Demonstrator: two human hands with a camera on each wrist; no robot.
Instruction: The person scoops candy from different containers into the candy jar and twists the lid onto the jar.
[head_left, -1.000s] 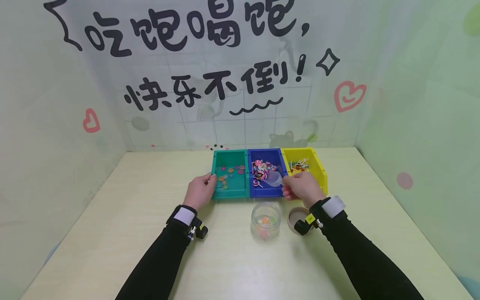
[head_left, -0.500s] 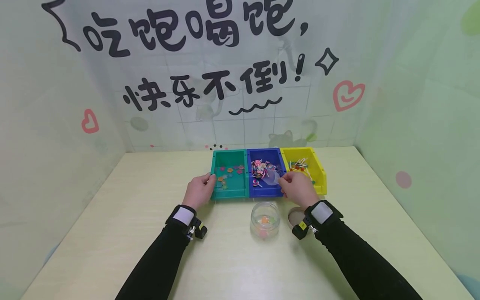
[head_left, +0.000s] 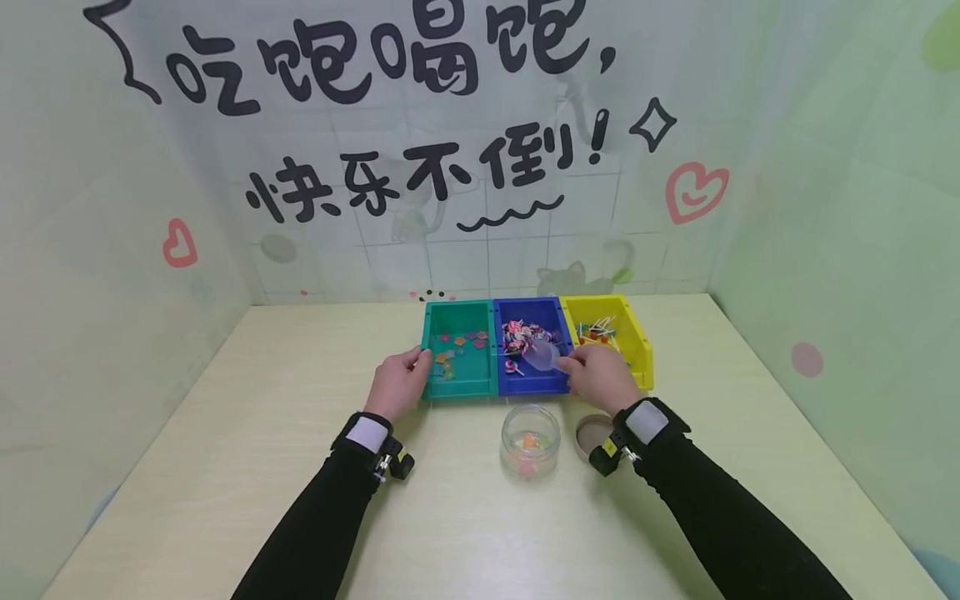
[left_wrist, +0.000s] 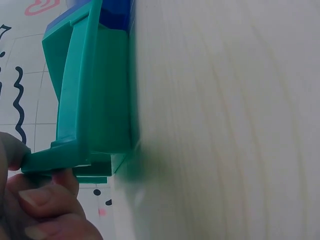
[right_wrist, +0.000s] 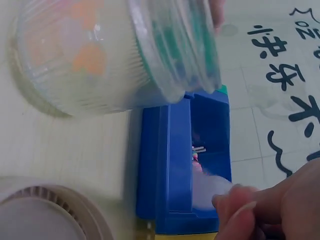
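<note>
My right hand (head_left: 604, 377) pinches the handle of a translucent plastic scoop (head_left: 542, 357), its bowl inside the blue bin (head_left: 534, 385) against a heap of small swirl lollipop charms (head_left: 522, 337). At the left, my left hand (head_left: 397, 383) grips the outer edge of the green bin (head_left: 462, 386), thumb on one side of the rim and fingers on the other in the left wrist view. Flat colourful pieces (head_left: 445, 358) lie in that green bin. In front of the bins stands a clear jar (head_left: 530, 442) with a few orange and pink pieces at its bottom.
To the right, the yellow bin (head_left: 639, 354) joins the blue one and holds small sticks and bits. A round lid (right_wrist: 40, 220) lies beside the jar, partly under my right wrist. A printed cloth wall (head_left: 420, 267) stands behind the bins.
The scoop has shifted slightly left within the blue bin, and my right hand has turned and moved a little with it. My left hand keeps its hold on the green bin.
</note>
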